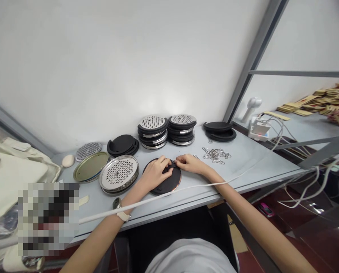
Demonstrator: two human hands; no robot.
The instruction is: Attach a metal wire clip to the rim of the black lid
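Note:
In front of me on the grey table lies a round black disc (167,184) with a thin, shiny rim along its right side. My left hand (157,172) rests over its upper left part, fingers curled and holding it down. At the disc's upper right edge my right hand (187,163) pinches a small metal piece, mostly hidden by the fingertips; it looks like a metal hook. To the right, a loose pile of metal hooks (215,154) is spread out. Left of the disc, a round silver perforated plate (119,172) sits on a low stack.
Two stacks of black rings with perforated plates (153,122) stand by the wall. Black discs (123,145) and an olive lid (91,166) lie left, more black rings (219,131) at the back right. A white cable (192,186) crosses before my forearms.

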